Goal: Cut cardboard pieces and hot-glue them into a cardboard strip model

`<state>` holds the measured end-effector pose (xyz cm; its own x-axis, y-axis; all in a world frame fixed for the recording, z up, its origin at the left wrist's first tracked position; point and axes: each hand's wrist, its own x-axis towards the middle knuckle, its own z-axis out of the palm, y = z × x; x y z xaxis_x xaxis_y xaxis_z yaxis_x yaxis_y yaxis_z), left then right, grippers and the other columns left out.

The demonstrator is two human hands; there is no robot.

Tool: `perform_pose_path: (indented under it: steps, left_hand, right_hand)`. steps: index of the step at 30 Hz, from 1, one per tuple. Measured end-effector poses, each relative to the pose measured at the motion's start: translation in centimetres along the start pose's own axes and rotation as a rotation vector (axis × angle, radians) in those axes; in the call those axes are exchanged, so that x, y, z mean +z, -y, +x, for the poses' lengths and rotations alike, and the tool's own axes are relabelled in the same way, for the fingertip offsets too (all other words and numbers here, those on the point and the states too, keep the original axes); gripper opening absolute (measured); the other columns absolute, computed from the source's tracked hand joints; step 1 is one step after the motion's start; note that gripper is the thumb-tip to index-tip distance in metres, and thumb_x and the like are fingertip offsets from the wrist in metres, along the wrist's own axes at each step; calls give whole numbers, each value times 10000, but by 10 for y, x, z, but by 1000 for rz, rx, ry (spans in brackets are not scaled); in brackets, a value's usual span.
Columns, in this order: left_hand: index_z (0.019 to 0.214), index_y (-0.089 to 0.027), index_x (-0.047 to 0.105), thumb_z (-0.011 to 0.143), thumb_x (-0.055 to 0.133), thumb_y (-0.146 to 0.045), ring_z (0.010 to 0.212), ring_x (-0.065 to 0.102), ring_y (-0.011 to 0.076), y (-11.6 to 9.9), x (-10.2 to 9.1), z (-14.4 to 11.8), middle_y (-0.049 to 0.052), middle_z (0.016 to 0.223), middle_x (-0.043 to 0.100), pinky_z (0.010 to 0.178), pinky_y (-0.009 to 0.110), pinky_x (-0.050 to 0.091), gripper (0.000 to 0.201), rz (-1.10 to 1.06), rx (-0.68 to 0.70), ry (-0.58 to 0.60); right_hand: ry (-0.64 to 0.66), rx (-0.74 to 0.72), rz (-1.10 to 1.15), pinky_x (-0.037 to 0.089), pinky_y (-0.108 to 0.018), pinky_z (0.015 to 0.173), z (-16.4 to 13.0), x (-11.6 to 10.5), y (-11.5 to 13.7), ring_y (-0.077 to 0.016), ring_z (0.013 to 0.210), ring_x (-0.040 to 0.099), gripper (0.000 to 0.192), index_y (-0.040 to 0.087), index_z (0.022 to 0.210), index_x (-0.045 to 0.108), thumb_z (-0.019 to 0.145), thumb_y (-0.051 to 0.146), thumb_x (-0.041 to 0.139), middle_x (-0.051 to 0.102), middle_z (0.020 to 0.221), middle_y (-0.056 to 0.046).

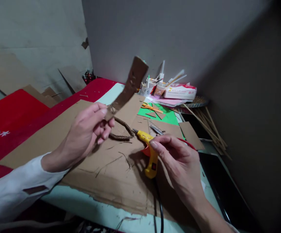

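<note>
My left hand (pixel 87 129) pinches the lower end of a curved brown strip (pixel 132 82), which looks like cardboard or bark, raised and tilted to the upper right. Below those fingers, a bent, dark twig-like frame (pixel 123 124) lies on a large cardboard sheet (pixel 121 174). A yellow hot glue gun (pixel 151 155) with a red trigger rests there too, its nozzle toward the frame. My right hand (pixel 181 165) is just right of the gun, thumb and index finger pressed together. Anything between them is too small to see.
Orange-handled scissors (pixel 152 107) and cardboard triangles lie on a green sheet (pixel 170 117). Behind stand cups of tools (pixel 160 89) and a tissue pack (pixel 180 91). Wooden sticks (pixel 209 126) and a black flat device (pixel 224 181) lie right. A black cord (pixel 160 207) runs to the front edge.
</note>
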<state>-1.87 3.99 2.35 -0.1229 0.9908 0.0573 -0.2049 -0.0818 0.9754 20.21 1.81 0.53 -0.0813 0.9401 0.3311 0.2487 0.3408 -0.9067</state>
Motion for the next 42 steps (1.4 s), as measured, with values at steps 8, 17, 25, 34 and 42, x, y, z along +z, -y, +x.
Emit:
perform_pose_path:
  steps: [8, 17, 25, 34, 42]
  left_hand:
    - [875, -218, 545, 1021, 515, -192, 464, 495, 67, -4, 1, 7, -29, 672, 601, 373, 175, 346, 152, -51, 115, -169]
    - [924, -185, 550, 1016, 496, -148, 462, 506, 59, -5, -2, 10, -30, 680, 607, 384, 160, 375, 113, -92, 158, -158]
    - [883, -195, 519, 977, 523, -137, 469, 558, 66, 1, -3, 6, -20, 711, 649, 385, 151, 422, 111, -55, 126, -63]
    - [1019, -239, 544, 909, 642, -202, 436, 568, 109, 0, -4, 1, -12, 671, 700, 350, 174, 458, 152, 24, 95, -3]
    - [967, -243, 684, 908, 685, -317, 451, 613, 128, 11, -3, -13, -8, 679, 715, 368, 206, 525, 95, 196, 34, 149]
  right_hand:
    - [599, -383, -337, 498, -317, 763, -11, 6, 10, -202, 875, 609, 309, 111, 1156, 707, 986, 25, 463, 702, 943, -85]
    - [820, -534, -516, 497, -372, 823, -8, 30, 20, -245, 909, 548, 297, 92, 1112, 676, 1086, 148, 386, 684, 982, -121]
    - [754, -630, -874, 465, -416, 808, 1, 54, 13, -250, 881, 513, 256, 130, 917, 663, 1029, 65, 443, 663, 965, -116]
    - [525, 38, -131, 412, -231, 566, 3, 11, 23, -114, 643, 533, 95, 216, 888, 562, 982, 226, 550, 594, 762, 34]
    - [382, 150, 149, 438, -231, 582, 7, -5, 27, -121, 649, 578, 136, 185, 883, 666, 946, 287, 603, 650, 734, 5]
